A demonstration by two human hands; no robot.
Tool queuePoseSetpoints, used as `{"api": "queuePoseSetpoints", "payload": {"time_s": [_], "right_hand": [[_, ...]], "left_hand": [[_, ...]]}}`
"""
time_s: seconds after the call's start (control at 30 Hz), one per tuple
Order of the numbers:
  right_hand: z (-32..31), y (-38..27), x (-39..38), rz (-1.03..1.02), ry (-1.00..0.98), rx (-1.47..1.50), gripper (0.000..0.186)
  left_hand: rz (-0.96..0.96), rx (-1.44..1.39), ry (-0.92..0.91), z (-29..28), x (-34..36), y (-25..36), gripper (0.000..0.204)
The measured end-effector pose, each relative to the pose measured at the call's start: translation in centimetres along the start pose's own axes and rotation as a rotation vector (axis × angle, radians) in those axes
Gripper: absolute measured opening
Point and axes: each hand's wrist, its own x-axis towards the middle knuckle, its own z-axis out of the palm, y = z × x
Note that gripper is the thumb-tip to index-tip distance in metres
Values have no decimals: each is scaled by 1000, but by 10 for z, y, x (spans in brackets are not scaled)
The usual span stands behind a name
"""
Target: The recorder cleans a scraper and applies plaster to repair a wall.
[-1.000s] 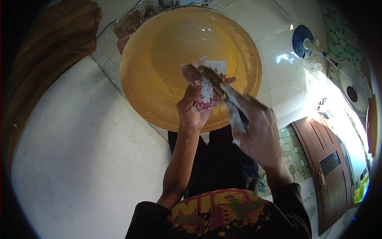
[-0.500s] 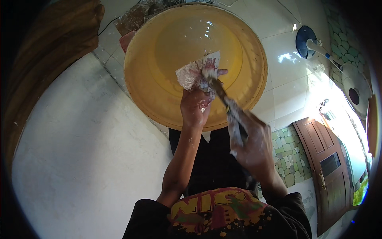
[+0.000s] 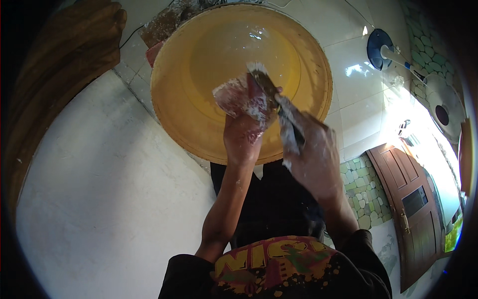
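Note:
Above a wide yellow tub point(image 3: 169, 122), my left hand point(image 3: 244, 137) grips a flat, wedge-shaped plate point(image 3: 230, 97) smeared with white paste. Reddish patches show on the plate and on my palm. My right hand point(image 3: 313, 154), streaked with the same white, is wrapped round the dark handle of a putty knife point(image 3: 268, 87). Its narrow blade points up and to the left, with white paste on the tip. The blade lies over the plate's right side, close to my left fingers; whether they touch cannot be made out. The fingers of my left hand are partly hidden.
A low white wall top point(image 3: 99, 164) runs along the left, with brown cloth point(image 3: 69, 55) beyond it. A standing fan point(image 3: 381, 47) lies to the right on pale tiles. A brown wooden door point(image 3: 406, 199) stands at the lower right.
The putty knife has slid up and slightly left, so its tip now sits past the plate's upper edge. The plate has shifted a little left and turned. My right hand has followed the knife.

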Motion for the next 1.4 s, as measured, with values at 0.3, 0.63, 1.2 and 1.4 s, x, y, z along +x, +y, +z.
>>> {"api": "queuePoseSetpoints", "payload": {"time_s": [0.3,0.63,1.2,1.4], "right_hand": [[-3,-10,1,27,24,96,47],[0,-1,-16,60,-80,206,62],[3,6,-13,39,-67,199,71],[6,3,-2,-68,118,40,65]], "left_hand": [[120,156,48,10,-6,-1,76],[251,302,64,-24,-4,4,32],[98,28,175,-16,-9,3,47],[23,47,135,-16,-7,-2,53]]}}
